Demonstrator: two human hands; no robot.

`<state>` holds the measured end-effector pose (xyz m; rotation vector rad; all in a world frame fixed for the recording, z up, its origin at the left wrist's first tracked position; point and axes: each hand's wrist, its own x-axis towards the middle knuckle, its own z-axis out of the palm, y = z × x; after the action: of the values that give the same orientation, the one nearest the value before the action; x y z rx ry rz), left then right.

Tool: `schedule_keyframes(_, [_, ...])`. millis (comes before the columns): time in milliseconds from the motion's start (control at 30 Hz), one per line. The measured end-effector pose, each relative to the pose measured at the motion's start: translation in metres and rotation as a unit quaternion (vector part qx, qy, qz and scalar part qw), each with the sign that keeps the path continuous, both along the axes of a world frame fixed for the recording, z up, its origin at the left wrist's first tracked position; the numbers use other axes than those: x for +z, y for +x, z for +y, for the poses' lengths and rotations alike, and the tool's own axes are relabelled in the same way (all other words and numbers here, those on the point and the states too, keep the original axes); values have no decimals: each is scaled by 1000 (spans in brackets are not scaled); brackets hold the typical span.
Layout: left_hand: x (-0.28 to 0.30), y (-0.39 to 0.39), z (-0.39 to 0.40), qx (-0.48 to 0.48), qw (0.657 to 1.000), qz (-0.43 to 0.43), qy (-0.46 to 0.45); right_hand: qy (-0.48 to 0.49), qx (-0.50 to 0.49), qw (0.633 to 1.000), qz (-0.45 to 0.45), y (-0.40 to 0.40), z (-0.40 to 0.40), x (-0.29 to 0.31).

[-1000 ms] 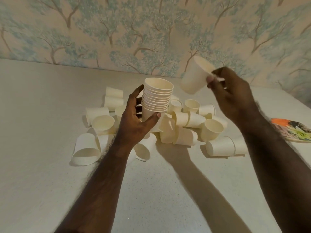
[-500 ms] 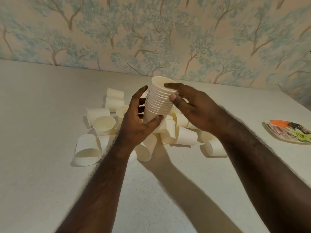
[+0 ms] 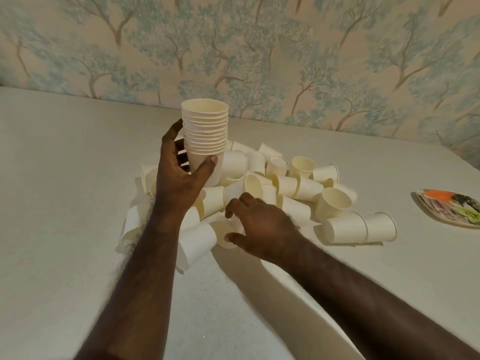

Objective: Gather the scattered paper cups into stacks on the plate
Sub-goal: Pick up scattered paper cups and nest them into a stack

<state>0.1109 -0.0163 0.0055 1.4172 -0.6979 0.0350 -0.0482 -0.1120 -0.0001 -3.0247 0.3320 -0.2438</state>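
We hold the stack of nested paper cups [image 3: 205, 131] upright in our left hand [image 3: 179, 183], thumb on the near side of the lowest cup and fingers curled round the far side, lifted above the far left part of the pile of loose cups [image 3: 285, 188] on the tabletop [image 3: 65, 190]. Our right hand [image 3: 262, 224] reaches down at the near edge of that pile with its fingers curved and spread and nothing held yet; thumb and fingertips bracket a cup lying on its side [image 3: 227, 233], just left of the palm. That cup's long axis seems to run roughly along the tabletop; which way its mouth faces we cannot tell, as the hand partly covers it. We judge the right hand the one to take it, since the left is occupied. The patterned plate [image 3: 446, 206] sits well apart at the far right, no cups on it yet.
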Motion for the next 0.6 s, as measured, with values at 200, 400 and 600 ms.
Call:
schedule_keyframes(200, [1, -1, -1, 3, 1000, -8, 4, -6, -2, 998, -56, 6, -1, -12])
schedule_keyframes(400, [-1, 0, -2, -1, 1000, -1, 0, 70, -42, 981, -176, 5, -21, 16])
schedule_keyframes(600, [-5, -1, -3, -10, 1000, 1, -4, 196, -107, 902, -369, -4, -55, 76])
